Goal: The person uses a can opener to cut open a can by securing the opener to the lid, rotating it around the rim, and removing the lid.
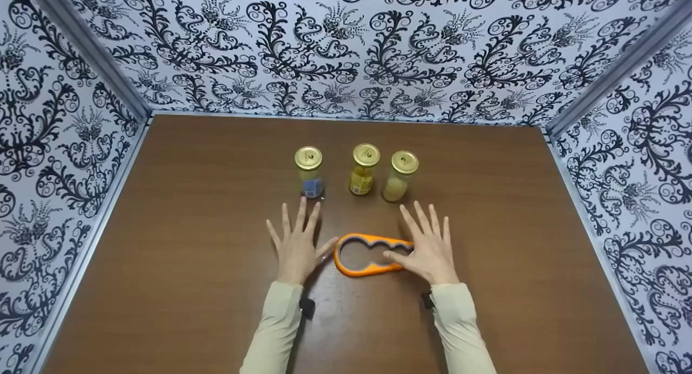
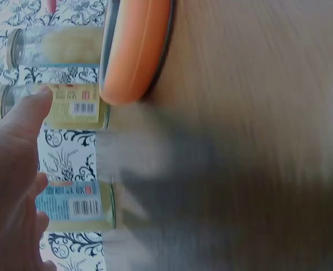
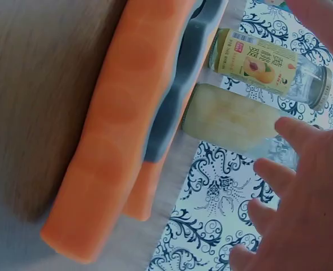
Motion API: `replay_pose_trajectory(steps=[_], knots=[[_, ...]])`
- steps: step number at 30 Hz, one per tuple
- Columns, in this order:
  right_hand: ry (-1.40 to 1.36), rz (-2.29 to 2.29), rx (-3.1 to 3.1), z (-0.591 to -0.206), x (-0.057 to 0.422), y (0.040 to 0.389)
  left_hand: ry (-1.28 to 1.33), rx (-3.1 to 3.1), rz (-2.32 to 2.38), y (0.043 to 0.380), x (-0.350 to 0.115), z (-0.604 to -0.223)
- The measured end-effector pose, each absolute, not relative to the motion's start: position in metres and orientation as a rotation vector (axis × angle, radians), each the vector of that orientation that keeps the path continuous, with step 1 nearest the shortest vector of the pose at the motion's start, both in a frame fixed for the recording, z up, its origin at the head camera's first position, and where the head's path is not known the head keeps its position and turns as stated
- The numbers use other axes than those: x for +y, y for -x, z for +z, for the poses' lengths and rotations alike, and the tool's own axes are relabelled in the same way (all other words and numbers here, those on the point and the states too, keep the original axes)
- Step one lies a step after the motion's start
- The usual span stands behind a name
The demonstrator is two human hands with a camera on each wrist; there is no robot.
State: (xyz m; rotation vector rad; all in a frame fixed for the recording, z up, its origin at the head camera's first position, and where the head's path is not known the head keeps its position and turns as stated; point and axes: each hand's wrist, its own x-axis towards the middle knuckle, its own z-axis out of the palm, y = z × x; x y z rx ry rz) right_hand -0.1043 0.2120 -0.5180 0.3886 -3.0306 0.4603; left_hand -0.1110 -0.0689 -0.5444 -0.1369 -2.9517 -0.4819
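An orange jar opener (image 1: 361, 272) with a grey scalloped inner edge lies on the table between both hands. My left hand (image 1: 296, 255) is at its rounded left end, fingers spread and thumb pointing toward it. Fingers also spread, my right hand (image 1: 431, 254) covers the opener's right end; whether it touches is unclear. Beyond the hands stand three upright glass jars with gold lids: a blue-labelled jar (image 1: 312, 187) at left, a yellow-labelled jar (image 1: 361, 182) in the middle and a jar with pale contents (image 1: 396, 189) at right. Neither hand grips anything.
The brown wooden table (image 1: 205, 212) is enclosed at the back and sides by panels (image 1: 335, 44) with a black-and-white scroll pattern. Grey metal posts (image 1: 92, 49) stand at the back corners.
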Motion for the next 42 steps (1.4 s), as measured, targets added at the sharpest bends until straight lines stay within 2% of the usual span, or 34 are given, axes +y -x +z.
replay_pose_trajectory(steps=[8,14,24,33,42], knots=[[-0.550,0.451,-3.177,-0.513,0.221,0.095,-0.006,-3.032,-0.551,0.129,-0.092,-0.550],[-0.566,0.488,-3.251,-0.519,0.227,0.087,-0.069,-3.048,-0.583,0.147,-0.105,-0.550],[-0.543,0.393,-3.108,-0.533,0.223,0.082,-0.017,-2.655,-1.123,0.199,-0.100,-0.548],[-0.676,0.182,-3.021,-0.542,0.219,0.088,-0.064,-2.521,-1.493,0.222,-0.093,-0.555],[-0.734,0.212,-2.974,-0.541,0.227,0.095,-0.017,-2.494,-1.695,0.237,-0.091,-0.558]])
